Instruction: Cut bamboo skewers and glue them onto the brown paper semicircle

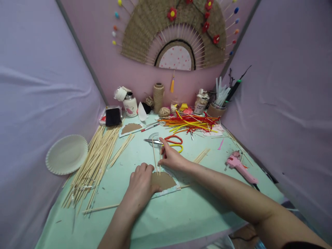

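Observation:
A half-circle of brown cardboard (pixel 165 182) with a pale patterned fabric edge lies on the green tabletop in front of me. My left hand (pixel 141 180) grips its left side, thumb over the cardboard and fingers curled along the edge. Between the thumb and fingers of my right hand (pixel 170 155) is a thin bamboo stick (pixel 160 152), its lower end on the cardboard. Another bamboo stick (pixel 155 157) stands out beside it, leaning slightly left. Just beyond my right fingers are scissors (pixel 174 139) with red and yellow handles, lying over a clear protractor (pixel 153 135).
Many bamboo sticks (pixel 94 162) are heaped at left, next to a white paper plate (pixel 66 154). A pink glue gun (pixel 241 166) lies at right. Red, orange and yellow pipe cleaners (pixel 192 121) cover the back, near a twine spool (pixel 158 98). A large woven fan (pixel 140 34) hangs behind.

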A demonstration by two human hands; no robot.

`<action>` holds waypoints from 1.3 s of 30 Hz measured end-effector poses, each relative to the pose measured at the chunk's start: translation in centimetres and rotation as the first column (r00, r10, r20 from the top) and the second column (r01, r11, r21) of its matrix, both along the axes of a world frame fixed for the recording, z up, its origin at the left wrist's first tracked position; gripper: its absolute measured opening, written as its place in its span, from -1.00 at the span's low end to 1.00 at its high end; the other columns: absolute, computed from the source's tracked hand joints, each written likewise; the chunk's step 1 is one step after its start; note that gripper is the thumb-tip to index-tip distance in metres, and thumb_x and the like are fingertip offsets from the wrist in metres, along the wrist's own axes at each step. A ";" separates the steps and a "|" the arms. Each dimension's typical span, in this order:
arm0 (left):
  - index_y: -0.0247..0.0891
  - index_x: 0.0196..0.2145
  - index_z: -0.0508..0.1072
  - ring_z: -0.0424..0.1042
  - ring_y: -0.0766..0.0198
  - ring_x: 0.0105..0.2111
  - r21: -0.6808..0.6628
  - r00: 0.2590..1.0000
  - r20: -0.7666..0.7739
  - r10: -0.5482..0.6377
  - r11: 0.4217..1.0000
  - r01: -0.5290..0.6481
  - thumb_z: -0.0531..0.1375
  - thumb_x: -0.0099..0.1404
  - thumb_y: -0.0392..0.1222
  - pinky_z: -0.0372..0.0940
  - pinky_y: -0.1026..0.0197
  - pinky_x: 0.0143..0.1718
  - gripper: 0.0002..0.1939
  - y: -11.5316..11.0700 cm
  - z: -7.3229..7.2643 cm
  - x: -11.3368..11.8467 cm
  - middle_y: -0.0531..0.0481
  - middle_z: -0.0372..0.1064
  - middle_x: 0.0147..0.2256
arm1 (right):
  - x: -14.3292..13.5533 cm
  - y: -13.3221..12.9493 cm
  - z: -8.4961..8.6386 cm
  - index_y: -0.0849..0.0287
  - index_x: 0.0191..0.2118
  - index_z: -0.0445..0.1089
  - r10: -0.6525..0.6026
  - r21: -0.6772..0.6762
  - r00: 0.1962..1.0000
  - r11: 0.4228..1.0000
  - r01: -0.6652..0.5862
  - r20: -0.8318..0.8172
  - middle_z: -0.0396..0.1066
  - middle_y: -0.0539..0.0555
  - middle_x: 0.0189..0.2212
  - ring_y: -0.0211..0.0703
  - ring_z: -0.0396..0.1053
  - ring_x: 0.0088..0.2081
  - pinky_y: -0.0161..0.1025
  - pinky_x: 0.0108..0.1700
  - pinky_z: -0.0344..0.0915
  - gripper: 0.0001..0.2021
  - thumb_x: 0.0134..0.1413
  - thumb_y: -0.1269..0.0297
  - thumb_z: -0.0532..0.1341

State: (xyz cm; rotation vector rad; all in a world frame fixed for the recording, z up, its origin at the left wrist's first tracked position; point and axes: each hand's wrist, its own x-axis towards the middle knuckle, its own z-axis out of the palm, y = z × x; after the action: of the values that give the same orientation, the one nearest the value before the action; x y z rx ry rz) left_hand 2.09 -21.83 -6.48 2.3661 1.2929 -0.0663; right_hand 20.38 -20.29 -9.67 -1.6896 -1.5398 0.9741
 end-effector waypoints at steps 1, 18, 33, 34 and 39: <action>-0.23 -0.10 0.35 0.22 0.04 -0.01 0.002 1.000 -0.004 -0.001 1.000 0.001 0.28 0.15 -0.11 0.12 0.08 -0.07 -0.62 0.0 0.0 0.0 -0.10 0.26 -0.06 | 0.0 0.0 0.0 0.02 0.40 -0.30 0.000 0.000 1.000 1.000 0.000 -0.001 0.28 -0.07 -0.27 -0.29 0.26 -0.42 -0.31 -0.30 0.18 0.14 -0.25 0.50 0.38; -0.22 -0.09 0.34 0.22 0.00 0.01 -0.007 1.000 -0.008 0.003 1.000 -0.003 0.26 0.13 -0.16 0.11 0.07 -0.07 -0.63 0.3 -0.5 -0.1 -0.12 0.26 -0.05 | 0.1 0.0 0.3 -0.01 0.39 -0.26 0.004 0.009 1.000 1.000 -0.005 0.019 0.29 -0.06 -0.27 -0.28 0.27 -0.41 -0.31 -0.29 0.19 0.14 -0.26 0.48 0.41; -0.24 -0.10 0.34 0.23 0.01 -0.01 0.008 1.000 -0.020 -0.004 1.000 0.004 0.28 0.14 -0.12 0.12 0.07 -0.08 -0.62 0.0 0.2 0.1 -0.12 0.27 -0.07 | 0.1 0.0 0.0 0.01 0.40 -0.30 0.009 -0.003 1.000 1.000 -0.009 0.004 0.30 -0.07 -0.28 -0.29 0.28 -0.41 -0.31 -0.29 0.20 0.15 -0.25 0.51 0.39; -0.24 -0.10 0.34 0.23 0.01 -0.01 0.006 1.000 -0.019 -0.002 1.000 0.002 0.28 0.14 -0.11 0.12 0.07 -0.08 -0.62 0.0 0.2 0.1 -0.12 0.27 -0.08 | 0.1 0.1 0.0 0.01 0.40 -0.30 0.009 -0.004 1.000 1.000 -0.009 0.003 0.30 -0.07 -0.28 -0.29 0.28 -0.41 -0.31 -0.29 0.21 0.15 -0.25 0.51 0.39; -0.22 -0.10 0.33 0.23 0.02 -0.01 0.005 1.000 -0.015 0.001 1.000 -0.001 0.29 0.13 -0.11 0.12 0.08 -0.07 -0.60 0.0 0.3 0.1 -0.11 0.26 -0.08 | 0.1 0.1 0.1 0.00 0.40 -0.29 0.008 -0.007 1.000 1.000 -0.008 0.004 0.29 -0.07 -0.28 -0.30 0.29 -0.42 -0.32 -0.30 0.21 0.15 -0.25 0.51 0.39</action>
State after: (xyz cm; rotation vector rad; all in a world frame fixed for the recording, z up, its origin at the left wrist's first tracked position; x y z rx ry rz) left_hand 2.19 -21.83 -6.21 2.3735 1.3021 -0.0811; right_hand 20.47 -20.21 -9.57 -1.6929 -1.5484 0.9817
